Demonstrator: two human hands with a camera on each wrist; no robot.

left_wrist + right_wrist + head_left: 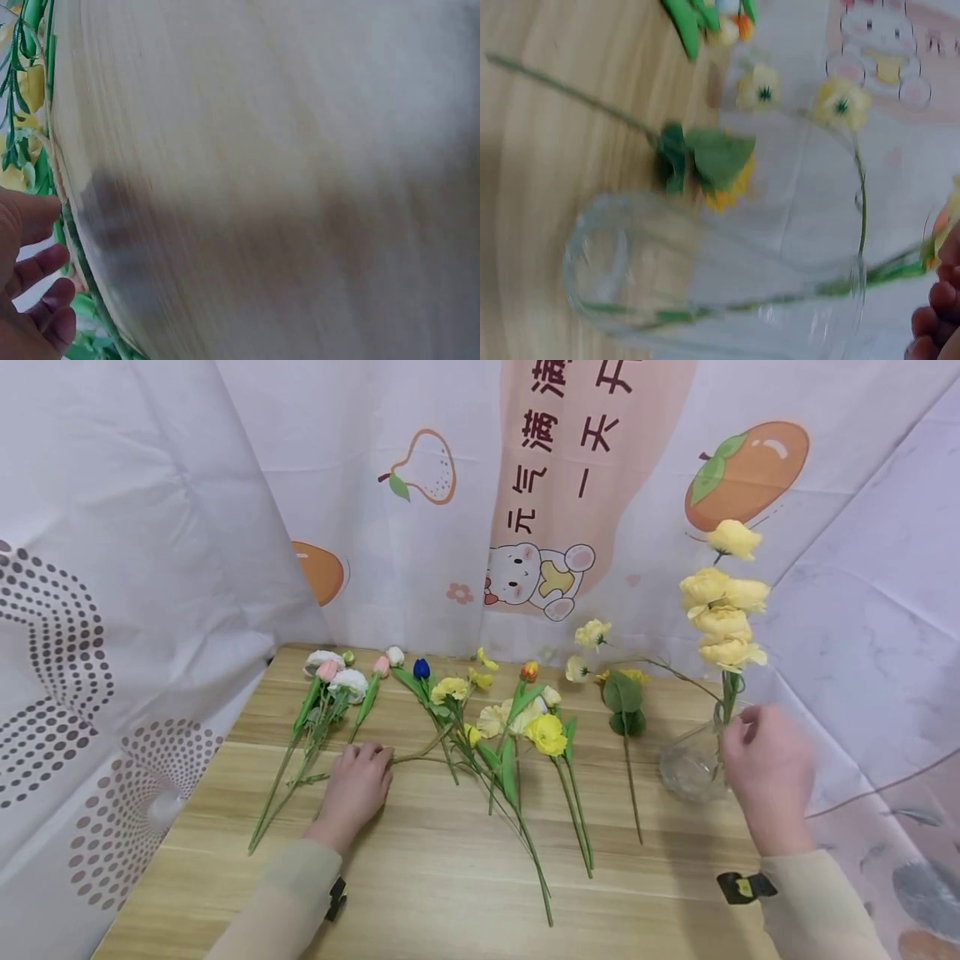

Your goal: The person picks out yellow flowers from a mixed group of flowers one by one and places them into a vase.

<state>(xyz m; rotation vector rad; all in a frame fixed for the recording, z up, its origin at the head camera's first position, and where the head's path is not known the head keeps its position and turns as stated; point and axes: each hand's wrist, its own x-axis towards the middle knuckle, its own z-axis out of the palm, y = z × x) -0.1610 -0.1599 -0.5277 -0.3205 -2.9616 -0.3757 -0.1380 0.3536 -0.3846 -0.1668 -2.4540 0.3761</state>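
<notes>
At the right, my right hand (pixel 768 768) is blurred, its curled fingers right at the stems of a tall yellow flower cluster (pixel 723 618) just above the glass vase (pixel 690 768). In the right wrist view those green stems (pixel 750 304) run down inside the clear vase (pixel 600 202) and up to the fingertips. Another stem with two pale yellow flowers (pixel 840 103) arches out over the rim. My left hand (pixel 356 789) is low over the table at the left, its thumb and fingers pinching a long stem (pixel 86 270); the other fingers are loosely bent.
White and pink flowers (pixel 348 685) lie left on the wooden table (pixel 420 877). A blue tulip (pixel 422 668) and several yellow flowers (pixel 546 735) spread across the middle. Near the vase lies a leafy sunflower stem (pixel 622 693). A printed curtain (pixel 420 568) hangs behind.
</notes>
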